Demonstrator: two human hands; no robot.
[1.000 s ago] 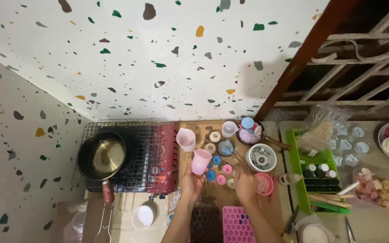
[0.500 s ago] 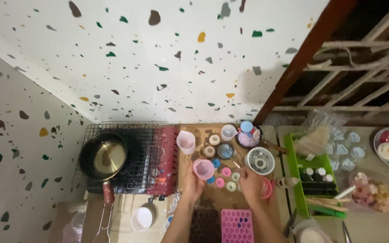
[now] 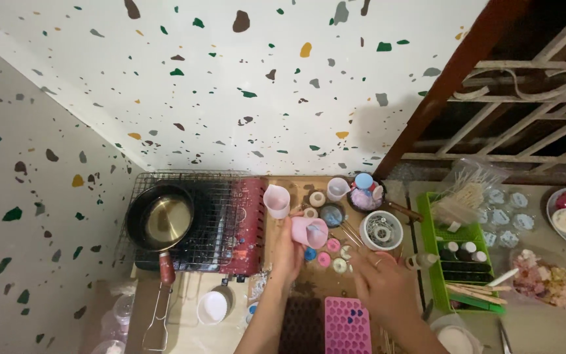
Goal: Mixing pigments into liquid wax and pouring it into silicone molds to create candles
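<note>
Left hand (image 3: 287,252) wrapped around a pink measuring cup (image 3: 309,231), tipped sideways, spout toward small round moulds (image 3: 333,246) just below, as for pouring. Right hand (image 3: 382,283) loosely curled over the wooden table (image 3: 316,288), grip impossible to tell; pink heart mould (image 3: 346,326) nearby.

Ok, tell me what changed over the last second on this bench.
The left hand tipped its pink measuring cup from upright onto its side, mouth toward the right. The right hand drew back from the small round moulds toward the person, fingers spread, holding nothing clearly visible. The second pink cup, the pan and the pink heart mould stayed put.
</note>
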